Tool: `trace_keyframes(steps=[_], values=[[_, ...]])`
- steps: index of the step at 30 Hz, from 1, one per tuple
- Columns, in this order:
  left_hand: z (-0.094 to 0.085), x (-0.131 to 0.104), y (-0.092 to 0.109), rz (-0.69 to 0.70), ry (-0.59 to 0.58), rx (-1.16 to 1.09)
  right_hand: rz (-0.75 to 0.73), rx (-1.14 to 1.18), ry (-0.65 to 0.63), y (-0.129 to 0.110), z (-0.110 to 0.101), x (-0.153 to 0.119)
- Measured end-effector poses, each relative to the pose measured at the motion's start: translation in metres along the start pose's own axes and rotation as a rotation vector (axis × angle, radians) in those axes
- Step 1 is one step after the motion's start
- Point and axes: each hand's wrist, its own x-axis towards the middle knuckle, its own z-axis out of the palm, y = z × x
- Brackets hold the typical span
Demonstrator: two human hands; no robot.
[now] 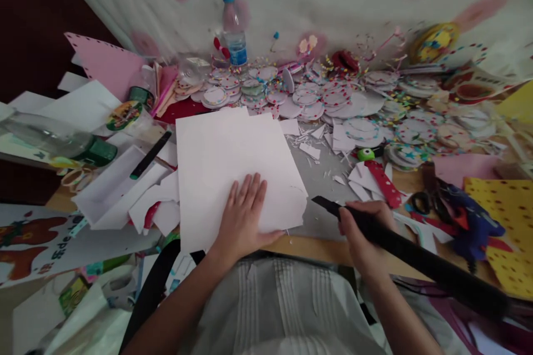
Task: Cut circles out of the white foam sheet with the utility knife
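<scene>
My left hand [245,216] lies flat, fingers stretched out, on the lower part of a white board [216,161]. The board's right edge is cut unevenly, and its stepped top edge suggests more than one sheet. To the right, my right hand [370,233] is wrapped round a black cutter knife [420,258]. The dark blade points left toward the board's right edge, with a small gap between them. Beneath the board lies a grey work surface [320,211], strewn with white paper scraps [309,151].
Many round decorated discs [308,97] crowd the back, near a water bottle [235,28]. On the left are a white open box [112,188], a black-handled tool [150,155] and a clear bottle [58,136]. A blue glue gun [470,216] and yellow dotted sheet [506,233] lie right.
</scene>
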Motion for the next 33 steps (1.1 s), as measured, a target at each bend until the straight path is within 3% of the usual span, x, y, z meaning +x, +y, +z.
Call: trace_keyframes(steps=[4,12,20,33], values=[[0.006,0.001,0.005,-0.041,-0.015,0.005,-0.112,-0.095,-0.085,-0.011,0.025,-0.003],[0.007,0.005,0.005,-0.077,-0.035,-0.038,-0.051,-0.236,-0.104,-0.023,0.063,-0.020],[0.008,0.004,0.003,-0.077,-0.031,-0.067,-0.188,-0.360,-0.042,-0.013,0.067,-0.030],[0.007,0.005,0.002,-0.076,-0.042,-0.065,-0.209,-0.309,-0.058,-0.016,0.069,-0.026]])
